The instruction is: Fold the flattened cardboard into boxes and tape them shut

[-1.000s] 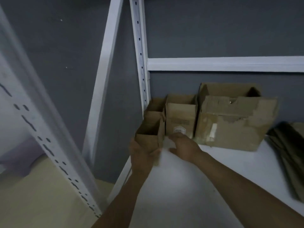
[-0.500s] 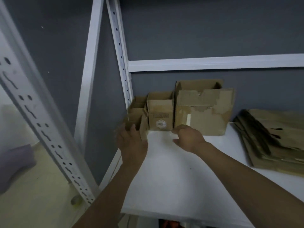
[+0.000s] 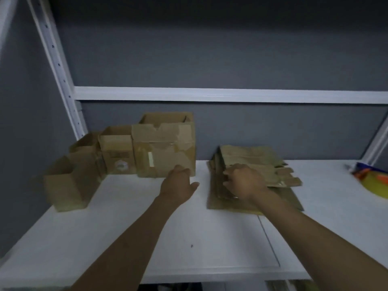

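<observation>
**Picking the next flat off the stack**

The right hand (image 3: 244, 181) is on the stack (image 3: 247, 154) of flattened cardboard. The stack lies toward the back edge of the shelf (image 3: 189, 238), right of its middle. The fingers curl down over the stack's left edge and appear to hook the top sheet or two. How many they catch is too blurred to tell.

The left hand (image 3: 178, 183) holds nothing, with fingers loose and thumb out. It sits between the stack and the big box (image 3: 165, 152), low by that box's front face. I can't tell whether it touches the box.

Folded boxes (image 3: 116, 150) stand in a row along the back edge into the back left corner, the big box at the right end of the row. One small box (image 3: 63, 185) stands apart at the left edge, nearer the front. All show open tops. A yellow packet (image 3: 375, 181) lies at the right edge. No tape roll is in sight.

Step in hand, as I judge it: fetching a fresh flat to fold. Several boxes are up and a good pile of flats is left.

What the next move calls for:
- Peel one sheet clean off the pile; the layers lie close and a second may ride along.
- Bring it to the bare front middle of the shelf.
- Bring the left hand in to take the far side and pop it square.
- Find tape before anything can be closed.
</observation>
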